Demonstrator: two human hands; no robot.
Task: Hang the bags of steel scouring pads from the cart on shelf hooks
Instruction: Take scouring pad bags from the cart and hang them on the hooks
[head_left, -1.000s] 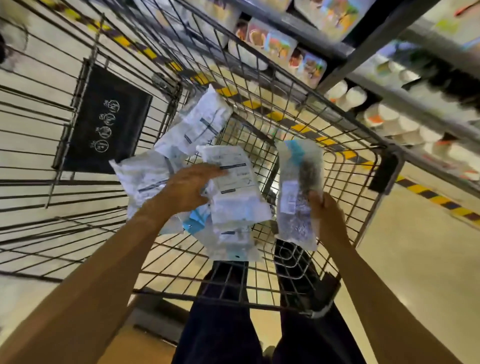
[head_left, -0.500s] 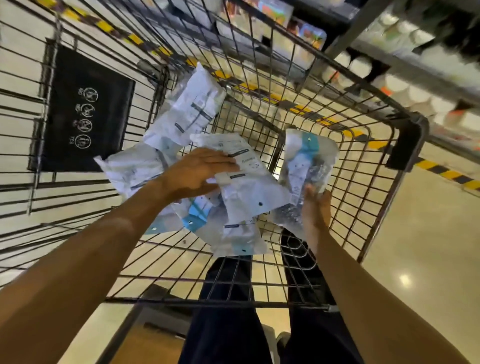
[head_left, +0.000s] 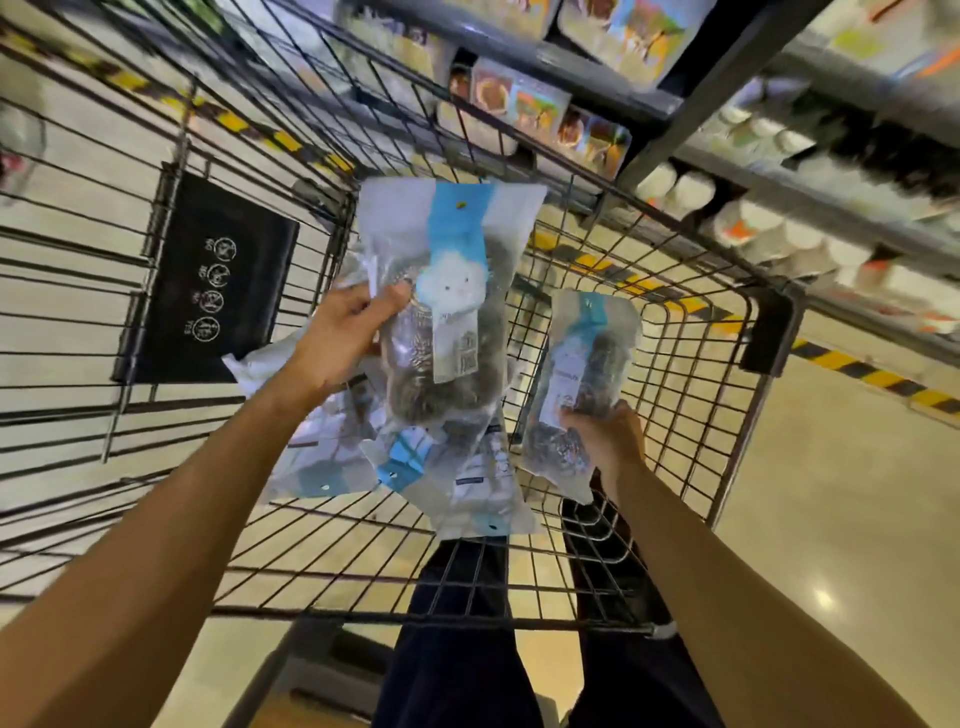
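Note:
Inside the wire cart (head_left: 691, 395), my left hand (head_left: 343, 338) grips a clear bag of steel scouring pads (head_left: 447, 312) by its left edge and holds it upright, its blue header with the hang hole on top. My right hand (head_left: 608, 436) grips the lower part of a second, narrower bag of pads (head_left: 582, 374), raised above the cart floor at the right. Several more bags (head_left: 415, 462) lie in a loose heap on the cart bottom under the lifted one.
A black sign panel (head_left: 208, 286) hangs on the cart's left wall. Store shelves (head_left: 727, 156) with packaged goods and white cups run beyond the cart at the upper right. Yellow-black floor tape (head_left: 872, 374) crosses the tiled floor. My dark trouser legs (head_left: 457, 649) stand behind the cart.
My left hand has picked one bag out of the heap and lifted it upright with its front facing me. The right hand's bag has shifted slightly right and stands more upright.

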